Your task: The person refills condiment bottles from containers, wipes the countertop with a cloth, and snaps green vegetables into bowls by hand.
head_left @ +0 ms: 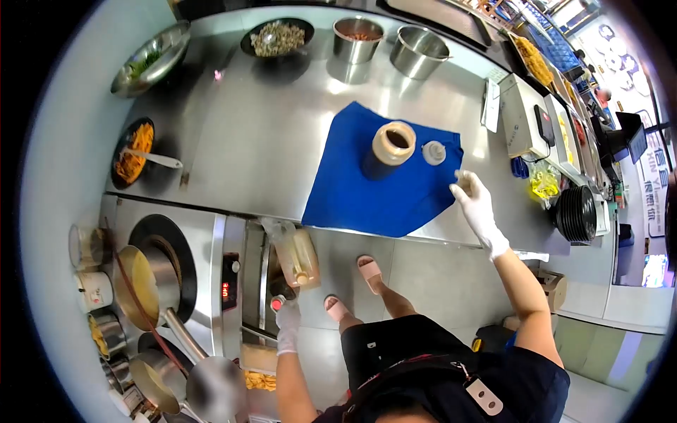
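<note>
My left hand (288,321), in a white glove, reaches low beside the counter. Its fingers close round the neck area of a dark bottle with a red cap (277,304); most of the bottle is hidden. Just beyond it stands a plastic jug of pale liquid (299,257). My right hand (477,208), gloved too, hovers by the right edge of a blue cloth (345,190) with fingers apart and nothing in them. On the cloth stands an uncapped squeeze bottle of dark liquid (389,148). Its white nozzle cap (434,152) lies to the right.
Pots with long handles (144,289) sit on the burners at left. Along the steel counter (240,141) are a bowl of orange shreds (134,154), a black bowl of chopped food (278,39) and steel pots (419,53). Black plates (575,213) are stacked at right.
</note>
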The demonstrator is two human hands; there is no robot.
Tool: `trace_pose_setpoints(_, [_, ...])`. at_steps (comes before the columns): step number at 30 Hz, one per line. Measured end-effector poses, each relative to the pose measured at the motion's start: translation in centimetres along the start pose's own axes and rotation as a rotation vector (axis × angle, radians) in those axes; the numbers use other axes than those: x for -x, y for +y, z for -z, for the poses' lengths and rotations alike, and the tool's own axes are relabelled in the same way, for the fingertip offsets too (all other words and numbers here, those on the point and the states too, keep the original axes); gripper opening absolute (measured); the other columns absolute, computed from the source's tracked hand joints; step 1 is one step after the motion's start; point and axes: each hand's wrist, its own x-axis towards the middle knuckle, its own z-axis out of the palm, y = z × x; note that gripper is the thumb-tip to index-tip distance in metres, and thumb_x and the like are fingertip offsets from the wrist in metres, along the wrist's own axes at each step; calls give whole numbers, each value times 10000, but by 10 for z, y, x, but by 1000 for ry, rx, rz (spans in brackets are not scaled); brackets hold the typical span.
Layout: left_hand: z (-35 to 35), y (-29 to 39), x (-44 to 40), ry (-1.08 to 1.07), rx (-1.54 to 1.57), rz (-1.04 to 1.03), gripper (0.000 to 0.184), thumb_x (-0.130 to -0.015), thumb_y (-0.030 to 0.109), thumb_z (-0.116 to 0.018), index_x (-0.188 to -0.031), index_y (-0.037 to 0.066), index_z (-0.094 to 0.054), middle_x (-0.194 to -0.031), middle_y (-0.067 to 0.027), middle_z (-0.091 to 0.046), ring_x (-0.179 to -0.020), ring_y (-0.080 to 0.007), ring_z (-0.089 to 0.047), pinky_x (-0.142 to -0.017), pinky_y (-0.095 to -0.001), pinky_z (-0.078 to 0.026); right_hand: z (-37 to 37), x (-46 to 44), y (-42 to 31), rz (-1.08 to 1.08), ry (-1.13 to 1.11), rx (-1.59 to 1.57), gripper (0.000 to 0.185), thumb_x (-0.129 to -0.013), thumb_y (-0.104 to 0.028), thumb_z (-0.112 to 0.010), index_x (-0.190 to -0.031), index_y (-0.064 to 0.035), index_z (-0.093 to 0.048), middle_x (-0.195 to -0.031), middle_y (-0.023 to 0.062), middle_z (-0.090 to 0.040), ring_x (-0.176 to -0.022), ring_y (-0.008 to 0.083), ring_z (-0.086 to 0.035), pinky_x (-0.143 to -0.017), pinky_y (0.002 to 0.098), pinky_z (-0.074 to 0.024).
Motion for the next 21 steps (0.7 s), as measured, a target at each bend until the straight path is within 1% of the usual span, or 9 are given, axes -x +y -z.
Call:
trace_pose_setpoints(2, [90,90,62,184,248,-27,359,-921,296,-543,-1158,35,-609,-986,-210,-679,-908,-369,-661,-786,-437,-512,-12,-39,21,98,120,122,628,-806,-228,-758,-1332,-40,-471,-1068,104,-590,-923,216,-581,-849,335,-495])
trace_pose_setpoints(3, [100,112,69,309,400,-78,339,-895,277,-597,-1132,36,-621,-950,-196,-682,-857,-325,-670,-755,-409,-518,-15,-50,10,102,119,196,758,-757,-257,-793,-1379,-50,-413,-1228,142,-534,-1069,280,-554,-942,379,-465])
trace_pose_setpoints(6, [156,193,93,567,589,-394,354,-861,166,-669,-1170,13,-591,-870,-146,-691,-728,-272,-672,-696,-359,-529,-30,-79,16,309,99,405,832,-694,-293,-824,-1372,-34,-417,-1293,186,-509,-1167,355,-504,-1006,409,-422])
trace_pose_setpoints(7, [189,228,107,390,685,-290,399,-859,124,-674,-1219,0,-557,-919,-132,-675,-811,-232,-655,-750,-329,-520,-35,-84,19,337,107,421,845,-673,-304,-831,-1364,-34,-427,-1283,188,-515,-1145,360,-513,-993,409,-430])
trace_pose_setpoints(9, [225,284,110,549,683,-559,460,-862,129,-680,-1273,4,-517,-1009,-125,-634,-895,-191,-609,-820,-312,-494,-37,-92,23,316,22,408,752,-695,-241,-813,-1329,-27,-470,-1235,183,-551,-1121,348,-528,-989,408,-433])
trace_pose_setpoints(11, [230,322,89,425,908,-565,519,-853,150,-699,-1306,7,-488,-1089,-125,-594,-973,-186,-573,-859,-317,-469,-29,-97,22,272,-16,332,652,-734,-165,-778,-1304,-18,-498,-1211,183,-577,-1118,305,-554,-989,383,-442])
trace_pose_setpoints(14, [257,379,78,607,705,-654,811,-744,204,-805,-1394,4,-365,-1236,-153,-502,-1126,-262,-514,-922,-344,-432,-9,-102,-4,140,-61,-220,647,-757,-160,-765,-1323,-27,-482,-1207,165,-585,-1107,265,-570,-976,353,-451])
trace_pose_setpoints(16, [254,403,60,667,696,-638,937,-703,275,-834,-1410,-27,-298,-1290,-209,-462,-1204,-354,-466,-1013,-412,-395,12,-100,-41,301,-246,-268,665,-770,-151,-754,-1356,-65,-451,-1224,146,-581,-1136,243,-557,-990,355,-436])
trace_pose_setpoints(21, [255,436,43,809,765,-664,983,-668,249,-862,-1403,-48,-283,-1283,-225,-472,-1193,-366,-475,-1023,-419,-382,29,-101,-131,886,-576,-46,684,-769,-92,-707,-1383,-82,-405,-1326,169,-488,-1238,308,-485,-1071,380,-374])
